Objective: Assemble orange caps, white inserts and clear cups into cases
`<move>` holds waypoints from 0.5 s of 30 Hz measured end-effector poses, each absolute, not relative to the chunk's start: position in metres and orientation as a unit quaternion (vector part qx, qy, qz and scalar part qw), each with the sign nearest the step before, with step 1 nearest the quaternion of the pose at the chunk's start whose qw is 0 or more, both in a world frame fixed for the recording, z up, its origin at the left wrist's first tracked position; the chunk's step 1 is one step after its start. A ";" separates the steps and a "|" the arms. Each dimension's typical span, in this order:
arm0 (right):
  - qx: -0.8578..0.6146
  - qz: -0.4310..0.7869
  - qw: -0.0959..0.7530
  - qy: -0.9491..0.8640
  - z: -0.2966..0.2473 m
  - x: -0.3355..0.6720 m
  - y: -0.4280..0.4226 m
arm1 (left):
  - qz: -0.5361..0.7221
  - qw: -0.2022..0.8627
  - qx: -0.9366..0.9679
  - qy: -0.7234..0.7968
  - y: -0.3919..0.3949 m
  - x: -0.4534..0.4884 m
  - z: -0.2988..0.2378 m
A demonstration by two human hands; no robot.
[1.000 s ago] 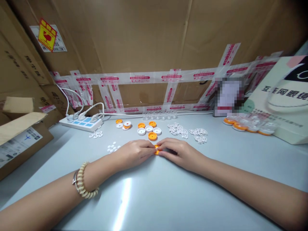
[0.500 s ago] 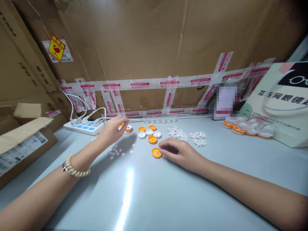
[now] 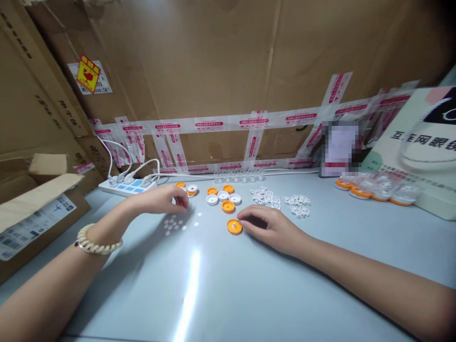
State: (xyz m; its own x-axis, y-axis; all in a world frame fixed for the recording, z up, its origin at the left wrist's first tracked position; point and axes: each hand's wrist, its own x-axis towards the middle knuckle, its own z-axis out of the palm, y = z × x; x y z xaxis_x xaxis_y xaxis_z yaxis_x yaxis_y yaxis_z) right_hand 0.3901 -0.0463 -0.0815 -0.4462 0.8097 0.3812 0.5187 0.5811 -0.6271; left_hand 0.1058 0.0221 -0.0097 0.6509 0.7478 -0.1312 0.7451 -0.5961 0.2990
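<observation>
My left hand (image 3: 164,199) hovers over the table with its fingers bent down and a little apart; I see nothing in them. Beneath and beside it lie several small white discs (image 3: 173,226). Just behind its fingers are a white round cap with a red centre (image 3: 192,189) and orange caps. My right hand (image 3: 272,225) rests on the table, thumb and fingertips at the right rim of an orange round cap (image 3: 234,226). That cap lies flat, with a small white peg standing at its centre. More orange caps (image 3: 228,206) and white caps (image 3: 212,200) sit behind it.
Clear round pieces (image 3: 238,176) stand in a row at the back. White perforated parts (image 3: 265,197) lie in piles right of centre. A power strip (image 3: 126,186), an open carton (image 3: 39,213), finished-looking clear-topped orange pieces (image 3: 377,190) and a paper bag (image 3: 420,156) flank the table.
My left hand has drawn back from the white and orange caps toward the small discs, its fingers now pointing down. My right hand stays at the orange cap. The view has shifted slightly.
</observation>
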 end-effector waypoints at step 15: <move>-0.391 0.211 0.318 -0.837 -0.084 0.384 -0.045 | -0.070 0.208 0.866 0.449 -0.003 0.140 -0.024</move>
